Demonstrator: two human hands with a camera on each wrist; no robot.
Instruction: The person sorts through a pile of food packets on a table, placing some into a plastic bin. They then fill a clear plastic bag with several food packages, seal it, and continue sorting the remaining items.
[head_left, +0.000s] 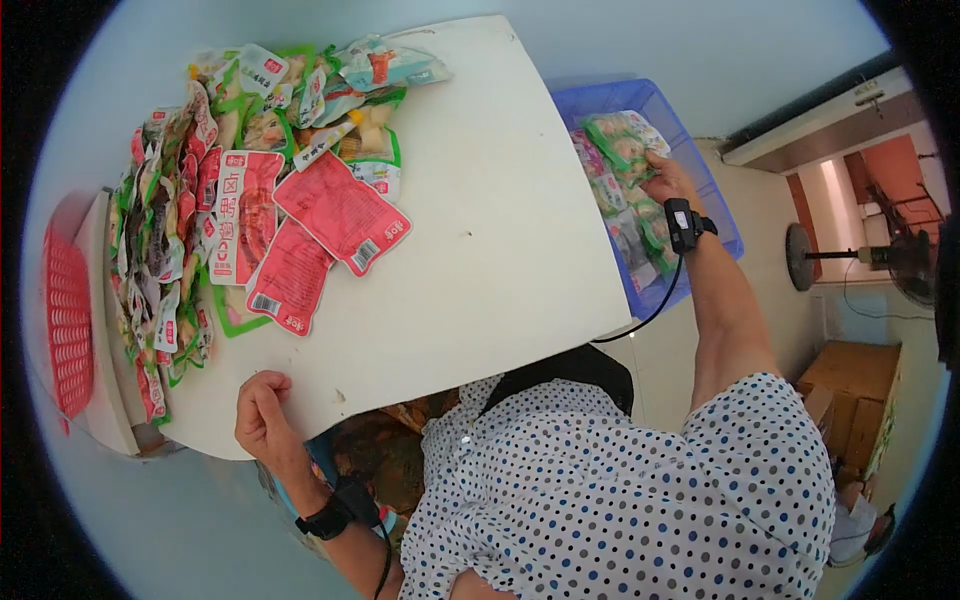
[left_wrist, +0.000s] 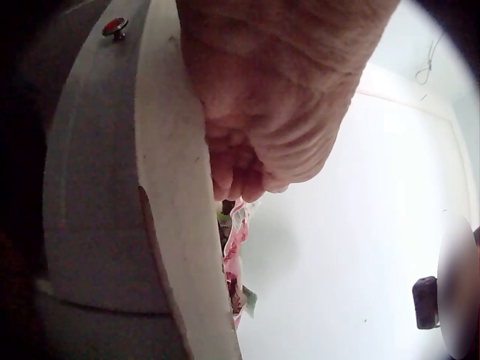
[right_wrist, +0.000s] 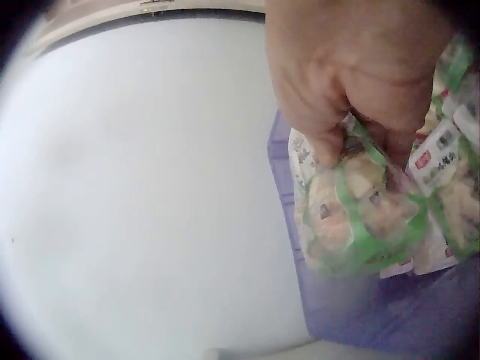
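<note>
Green-edged snack packet point(right_wrist: 360, 214), glossy and crinkled, sat pinched under my right hand point(head_left: 668, 180), thumb and fingers point(right_wrist: 330, 146) curled onto its top edge, inside the blue plastic crate point(head_left: 712, 185) beneath that hand, upon other slick packets point(head_left: 630, 235). My left hand point(head_left: 262, 412) curled over the rounded edge of the smooth white table point(head_left: 500, 230), gripping it. Beyond its knuckles lay flat red pouches point(head_left: 340, 215) amid a heap of wrappers point(head_left: 170, 230).
</note>
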